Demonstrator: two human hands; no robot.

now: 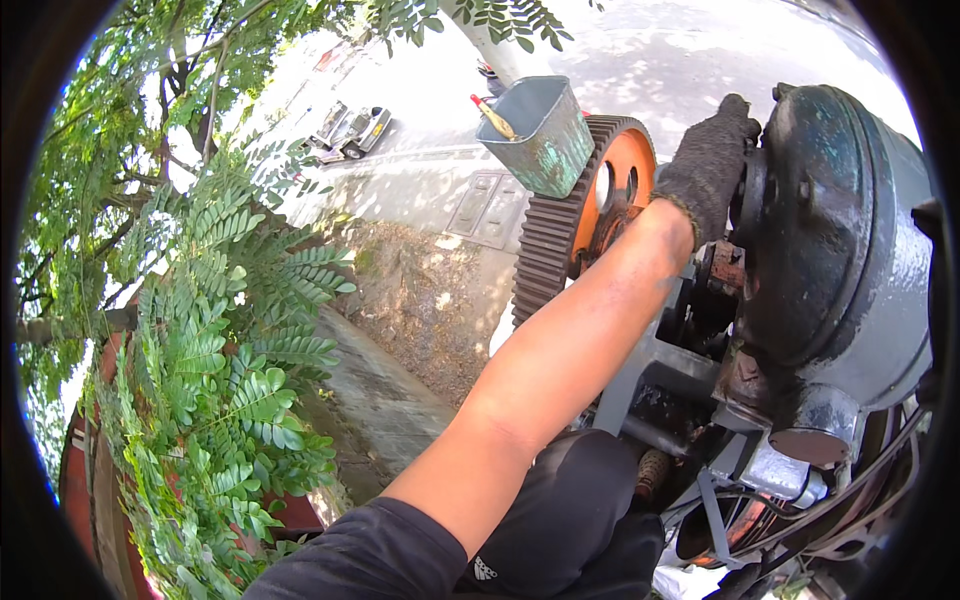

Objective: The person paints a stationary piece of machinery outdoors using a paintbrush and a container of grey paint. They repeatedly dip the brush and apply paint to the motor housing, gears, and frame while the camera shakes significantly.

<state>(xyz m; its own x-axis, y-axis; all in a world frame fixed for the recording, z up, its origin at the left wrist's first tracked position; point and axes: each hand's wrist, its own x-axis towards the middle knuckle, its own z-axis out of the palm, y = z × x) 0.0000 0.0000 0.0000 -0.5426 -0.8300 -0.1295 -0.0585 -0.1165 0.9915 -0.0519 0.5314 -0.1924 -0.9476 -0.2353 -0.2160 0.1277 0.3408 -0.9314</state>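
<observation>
My left hand [708, 165], in a dark knitted glove, reaches up to the near face of a large black and grey motor-like housing [835, 230]. Its fingers look curled together against the hub beside the housing, and what lies within them is hidden. Just left of the hand stands a big toothed gear wheel [552, 235] with an orange face. A worn green metal bin [545, 140] sits by the top of the gear, with a brush-like tool with a red tip [494, 118] leaning out of it. My right hand does not show.
Leafy branches [230, 390] crowd the left side, beside a concrete ledge [380, 400]. Far below lie a sunlit road [690, 50] and a parked vehicle [350, 132]. Cables [850, 500] and a grey metal frame [660, 365] are close to my legs.
</observation>
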